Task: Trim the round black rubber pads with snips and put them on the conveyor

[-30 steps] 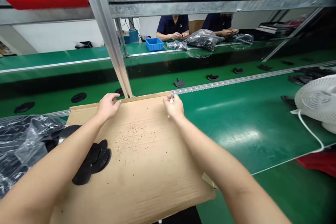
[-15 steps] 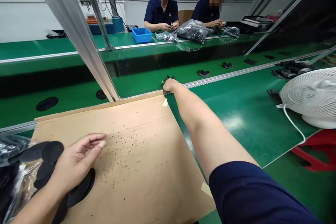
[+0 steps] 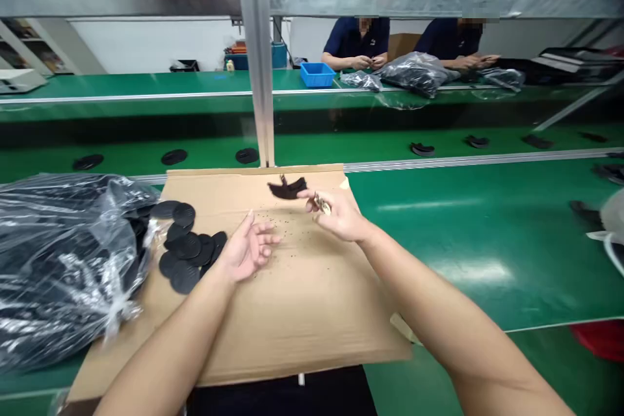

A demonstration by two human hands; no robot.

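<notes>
At the lower left of the frame I see a clear plastic bag (image 3: 58, 266) of dark pieces, lying beside a cardboard sheet (image 3: 292, 318) that fills the lower centre. A cluster of black discs (image 3: 186, 246) rests on the sheet's left side. Next to it, just left of centre, the left hand (image 3: 247, 250) is spread loosely, palm turned up, with nothing in its grasp. Right of centre, I have the right hand (image 3: 341, 216) closed around a small metal tool (image 3: 322, 204). A black curved part (image 3: 287, 190) sits at that hand's index fingertip, above the middle of the frame; it is blurred, and I cannot tell whether the finger grips it or only touches it. Beyond the sheet, a green belt (image 3: 331, 151) crosses the frame, carrying discs at left and curved pieces at right. Farther back, upper right of centre, a blue bin (image 3: 316, 76) stands near two seated people.
</notes>
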